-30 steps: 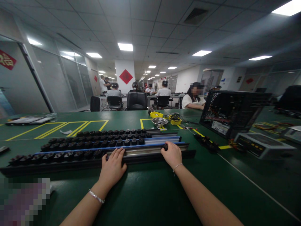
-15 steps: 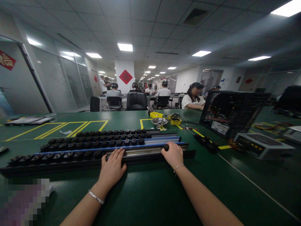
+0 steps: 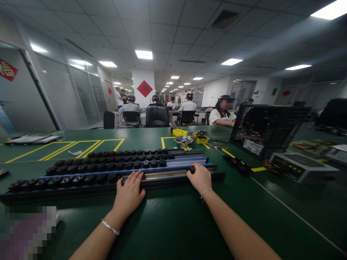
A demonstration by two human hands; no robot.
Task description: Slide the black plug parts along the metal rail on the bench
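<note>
Three long rails [image 3: 179, 169] lie across the green table [image 3: 173, 224], each threaded with several small black parts [image 3: 81, 169]. My left hand [image 3: 129, 193] rests flat on the nearest rail, fingers stretched out beside the last black part in that row. My right hand [image 3: 200, 177] sits further right on the same rail, its fingers curled around one small black part [image 3: 192, 168] at the rail's top edge.
An open black computer case [image 3: 268, 128] and a grey box [image 3: 300, 167] stand at the right. Yellow bins [image 3: 180, 132] and a metal bowl [image 3: 183, 140] sit behind the rails. Several people work at desks further back. Yellow tape lines mark the table.
</note>
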